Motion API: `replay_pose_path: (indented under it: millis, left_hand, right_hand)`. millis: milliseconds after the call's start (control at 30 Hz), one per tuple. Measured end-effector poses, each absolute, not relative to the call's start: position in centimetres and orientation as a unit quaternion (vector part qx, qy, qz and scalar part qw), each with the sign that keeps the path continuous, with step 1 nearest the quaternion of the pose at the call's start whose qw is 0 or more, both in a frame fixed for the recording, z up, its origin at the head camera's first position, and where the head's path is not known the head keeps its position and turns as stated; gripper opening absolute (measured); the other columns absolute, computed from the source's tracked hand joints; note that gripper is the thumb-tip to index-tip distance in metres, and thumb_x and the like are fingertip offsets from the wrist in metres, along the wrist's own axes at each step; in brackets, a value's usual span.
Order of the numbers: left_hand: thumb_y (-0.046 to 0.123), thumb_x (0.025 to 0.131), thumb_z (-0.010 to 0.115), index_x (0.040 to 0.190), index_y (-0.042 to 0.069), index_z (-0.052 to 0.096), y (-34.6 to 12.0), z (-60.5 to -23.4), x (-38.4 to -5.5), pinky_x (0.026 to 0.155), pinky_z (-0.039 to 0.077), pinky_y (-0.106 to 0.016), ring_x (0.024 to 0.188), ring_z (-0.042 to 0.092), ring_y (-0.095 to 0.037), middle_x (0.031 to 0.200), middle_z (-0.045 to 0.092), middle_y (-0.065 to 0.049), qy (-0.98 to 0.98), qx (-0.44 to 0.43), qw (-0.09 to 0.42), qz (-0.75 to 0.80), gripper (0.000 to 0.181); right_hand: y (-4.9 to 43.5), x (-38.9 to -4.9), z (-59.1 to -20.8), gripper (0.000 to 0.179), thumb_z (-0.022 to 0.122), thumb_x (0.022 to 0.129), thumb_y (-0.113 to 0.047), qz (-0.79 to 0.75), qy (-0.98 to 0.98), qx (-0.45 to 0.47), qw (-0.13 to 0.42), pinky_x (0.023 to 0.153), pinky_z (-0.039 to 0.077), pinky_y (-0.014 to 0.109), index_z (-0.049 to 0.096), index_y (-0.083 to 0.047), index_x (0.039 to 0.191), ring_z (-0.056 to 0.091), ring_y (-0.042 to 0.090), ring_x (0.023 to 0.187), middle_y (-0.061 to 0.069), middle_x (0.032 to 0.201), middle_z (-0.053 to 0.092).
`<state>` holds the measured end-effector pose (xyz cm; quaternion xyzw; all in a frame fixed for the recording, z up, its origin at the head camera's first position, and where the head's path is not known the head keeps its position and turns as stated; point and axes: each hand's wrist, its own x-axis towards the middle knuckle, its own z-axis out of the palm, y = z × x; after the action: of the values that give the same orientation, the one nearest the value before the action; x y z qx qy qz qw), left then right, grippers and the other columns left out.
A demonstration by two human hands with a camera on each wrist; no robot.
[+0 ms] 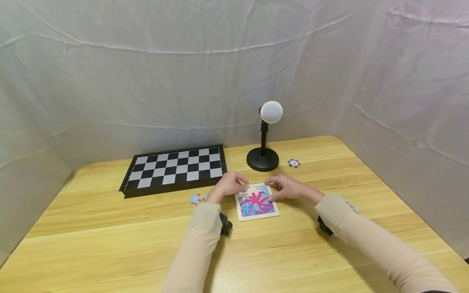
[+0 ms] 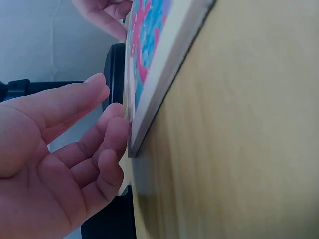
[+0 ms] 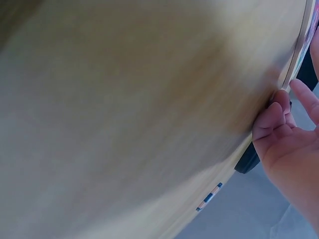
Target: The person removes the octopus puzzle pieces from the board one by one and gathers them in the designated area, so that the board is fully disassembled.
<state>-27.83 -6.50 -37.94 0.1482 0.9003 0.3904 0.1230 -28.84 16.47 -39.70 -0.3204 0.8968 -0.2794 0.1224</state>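
Observation:
A square tray puzzle (image 1: 256, 202) with a pink octopus on blue lies on the table in the head view, pale at its upper left. My left hand (image 1: 230, 184) is at its far left corner, thumb and fingers bent loosely and apart. In the left wrist view the left fingertips (image 2: 115, 130) are right at the tray's edge, nothing between them and the thumb. My right hand (image 1: 289, 188) holds the far right corner, thumb at the right side and index finger at the far edge. A loose puzzle piece (image 1: 197, 199) lies beside the left wrist, partly hidden by it.
A black-framed checkered board (image 1: 176, 167) lies behind the left hand. Behind the puzzle stands a white-headed microphone (image 1: 271, 112) on a round black base (image 1: 262, 159). A poker chip (image 1: 294, 163) lies to its right. Pale cloth (image 1: 205, 81) surrounds the wooden table (image 1: 110, 244).

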Motion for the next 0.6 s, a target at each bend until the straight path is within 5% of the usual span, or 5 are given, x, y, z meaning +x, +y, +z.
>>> replay_pose_path:
  millis: [233,467,600]
  left_hand:
    - [0.005,0.078,0.067,0.099,0.002,0.067,-5.6,-37.8,-28.0,0.057,0.042,-0.021,0.066,0.051,-0.013,0.088,0.061,-0.008,0.903,0.171,0.123,0.376,0.021]
    - [0.006,0.077,0.068,0.103,0.005,0.066,-4.7,-37.7,-28.1,0.075,0.043,-0.028,0.092,0.052,-0.020,0.105,0.061,-0.008,0.918,0.176,0.135,0.328,0.026]
    - [0.006,0.077,0.068,0.104,0.005,0.066,-4.3,-37.8,-28.3,0.076,0.044,-0.029,0.090,0.055,-0.020,0.106,0.061,-0.008,0.922,0.184,0.141,0.311,0.027]
  right_hand:
    - [16.3,-28.9,-40.0,0.051,0.073,0.074,-0.030,-0.259,0.902,-0.330,0.102,0.066,0.038,0.029,0.055,-0.002,0.113,0.042,0.018,0.076,0.005,0.087,0.048]
    - [16.3,-28.9,-40.0,0.052,0.073,0.073,-0.032,-0.249,0.905,-0.332,0.094,0.065,0.037,0.029,0.056,-0.003,0.112,0.042,0.017,0.075,0.004,0.085,0.048]
    - [16.2,-28.7,-39.9,0.051,0.073,0.072,-0.031,-0.250,0.907,-0.325,0.095,0.066,0.037,0.029,0.056,-0.003,0.112,0.042,0.018,0.076,0.004,0.085,0.048]
